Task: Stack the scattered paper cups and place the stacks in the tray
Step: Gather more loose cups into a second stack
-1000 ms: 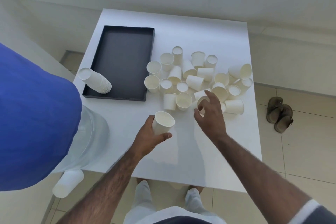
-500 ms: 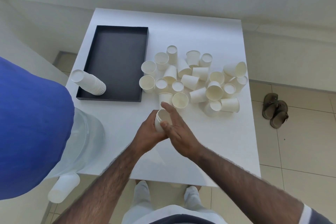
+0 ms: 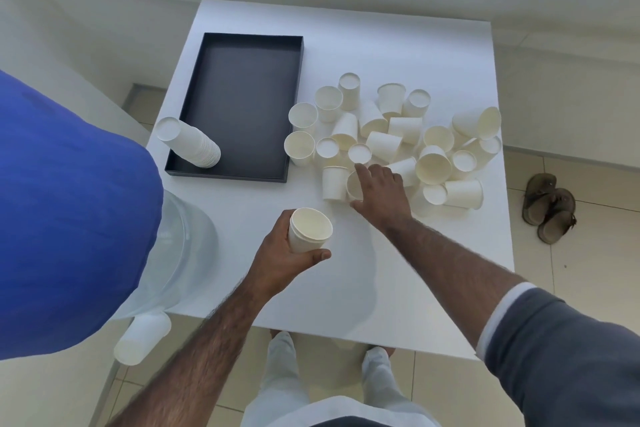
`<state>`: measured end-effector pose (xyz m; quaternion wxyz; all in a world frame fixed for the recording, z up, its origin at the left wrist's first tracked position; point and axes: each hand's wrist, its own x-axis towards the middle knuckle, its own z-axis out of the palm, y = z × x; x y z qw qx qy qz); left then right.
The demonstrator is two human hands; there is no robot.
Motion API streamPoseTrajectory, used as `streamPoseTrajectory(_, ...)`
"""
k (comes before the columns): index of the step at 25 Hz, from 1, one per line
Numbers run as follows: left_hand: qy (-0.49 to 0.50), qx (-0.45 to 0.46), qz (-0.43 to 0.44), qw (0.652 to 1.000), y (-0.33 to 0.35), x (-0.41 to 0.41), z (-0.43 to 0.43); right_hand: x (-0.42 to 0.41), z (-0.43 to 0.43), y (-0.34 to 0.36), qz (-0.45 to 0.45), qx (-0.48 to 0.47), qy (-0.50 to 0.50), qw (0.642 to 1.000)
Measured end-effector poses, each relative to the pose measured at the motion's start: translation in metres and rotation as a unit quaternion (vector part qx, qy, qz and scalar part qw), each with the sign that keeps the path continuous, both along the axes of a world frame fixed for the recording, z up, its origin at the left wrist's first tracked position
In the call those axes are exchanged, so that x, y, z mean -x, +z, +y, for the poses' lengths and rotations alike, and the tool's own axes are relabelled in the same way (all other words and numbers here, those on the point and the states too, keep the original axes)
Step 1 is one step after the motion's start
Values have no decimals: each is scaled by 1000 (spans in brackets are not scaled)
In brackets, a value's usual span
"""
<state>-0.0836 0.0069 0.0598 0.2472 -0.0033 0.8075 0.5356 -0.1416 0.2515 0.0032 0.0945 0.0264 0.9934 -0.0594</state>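
Head view: left hand (image 3: 280,262) gripped stacked cups (image 3: 309,230) above the table (image 3: 363,291) near its front edge; right hand (image 3: 381,196) clasped a cup (image 3: 353,185) at the near edge of the pile (image 3: 382,144).

The white counter (image 3: 329,295) carries a black tray (image 3: 242,107) beyond the left grip (image 3: 284,253), and scattered paper cups (image 3: 433,168) lying under, beside and beyond the right grip (image 3: 379,191).

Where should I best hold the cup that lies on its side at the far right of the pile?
Pinch the cup across its side wall, from above. It lies on its side, mouth facing right, with nothing over it.
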Motion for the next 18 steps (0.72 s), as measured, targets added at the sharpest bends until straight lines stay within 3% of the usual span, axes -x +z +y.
streamPoseTrajectory(2,6,0,-2,1000,-1,-2,-5,-2,-1,6,12,6,-41,999)
streamPoseTrajectory(4,9,-1,0,1000,0,-3,-9,-11,-4,23,51,122,-107,985)
streamPoseTrajectory(7,10,-5,5,1000,1,2,-8,-33,-9,64,129,363,-160,909)
streamPoseTrajectory(10,1,-14,12,1000,5,7,-2,-58,-18,109,128,491,-123,853)
streamPoseTrajectory(13,-16,-33,23,999,10,11,10,-75,-31,127,97,521,-101,842)
streamPoseTrajectory(16,-40,-41,31,998,11,11,17,-83,-44,125,72,472,-87,874)
streamPoseTrajectory(18,-48,-35,31,998,10,8,18,-84,-46,122,74,464,-99,877)
